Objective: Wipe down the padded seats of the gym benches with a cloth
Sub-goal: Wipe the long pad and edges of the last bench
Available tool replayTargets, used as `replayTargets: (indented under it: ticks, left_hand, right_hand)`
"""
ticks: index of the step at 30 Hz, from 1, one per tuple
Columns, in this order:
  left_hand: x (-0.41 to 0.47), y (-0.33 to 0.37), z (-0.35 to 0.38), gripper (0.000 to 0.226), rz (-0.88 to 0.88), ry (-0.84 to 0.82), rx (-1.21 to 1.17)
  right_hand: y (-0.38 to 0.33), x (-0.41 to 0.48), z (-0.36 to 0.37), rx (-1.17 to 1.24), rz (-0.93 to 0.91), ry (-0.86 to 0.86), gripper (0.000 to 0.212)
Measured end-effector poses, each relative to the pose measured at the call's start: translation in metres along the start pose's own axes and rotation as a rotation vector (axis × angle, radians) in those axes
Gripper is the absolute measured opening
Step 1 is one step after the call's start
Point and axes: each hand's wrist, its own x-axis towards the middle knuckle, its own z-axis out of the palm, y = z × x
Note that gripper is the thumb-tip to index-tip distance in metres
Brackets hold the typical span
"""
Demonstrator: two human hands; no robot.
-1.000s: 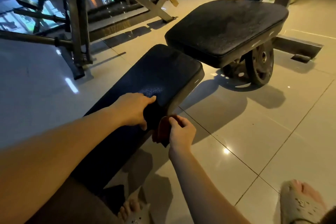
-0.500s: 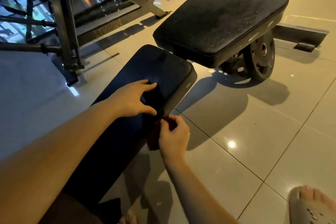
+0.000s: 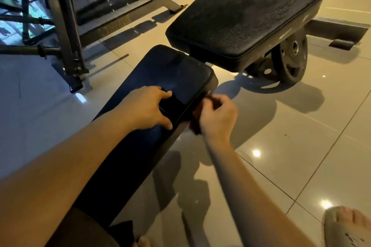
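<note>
- Pressing L hand (image 3: 148, 106) flat on long pad (image 3: 176, 70), fingers spread.
- Pinching red-brown cloth (image 3: 195, 120) w/ R hand (image 3: 217, 115), fingers curled.
- Holding cloth at pad's right side edge, near far end.
- Big seat pad (image 3: 247, 12) just beyond.

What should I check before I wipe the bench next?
1. Holding: ok, right hand grips the reddish cloth.
2. Cloth on top of the long bench pad: not ok, it's at the side edge.
3. Wiping path free: not ok, left hand rests on the pad top.
4. Clean wide seat pad: not ok, looks speckled.
5. Cloth damp: cannot tell.
</note>
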Motion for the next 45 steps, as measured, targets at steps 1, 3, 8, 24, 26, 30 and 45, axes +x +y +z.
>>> replayTargets:
  ticks: [1,3,8,24,26,30,45]
  left_hand:
    - [-0.001,0.000,0.001,0.101,-0.003,0.006,-0.013]
    - [-0.002,-0.001,0.002,0.101,-0.010,0.004,-0.018]
    - [-0.001,-0.002,0.001,0.101,-0.023,-0.017,0.023]
    - [-0.001,0.002,0.001,0.100,-0.024,-0.015,0.015]
    - [-0.003,0.001,0.002,0.100,-0.029,-0.021,0.027]
    - [-0.003,0.001,0.001,0.102,-0.029,-0.020,0.019]
    - [-0.001,-0.002,0.003,0.099,-0.019,-0.028,0.018]
  right_hand:
    - [-0.003,0.016,-0.004,-0.010,-0.016,0.016,0.005]
    - [-0.002,0.018,-0.006,-0.039,-0.081,0.028,0.006]
    - [0.013,-0.049,0.000,-0.136,-0.299,-0.092,0.009]
    - [0.004,0.034,-0.011,-0.164,-0.381,0.056,0.008]
    - [0.009,0.009,-0.009,-0.164,-0.368,-0.010,0.008]
    - [0.020,-0.009,-0.010,-0.227,-0.472,-0.145,0.009]
    - [0.004,0.032,-0.013,-0.225,-0.410,-0.012,0.009]
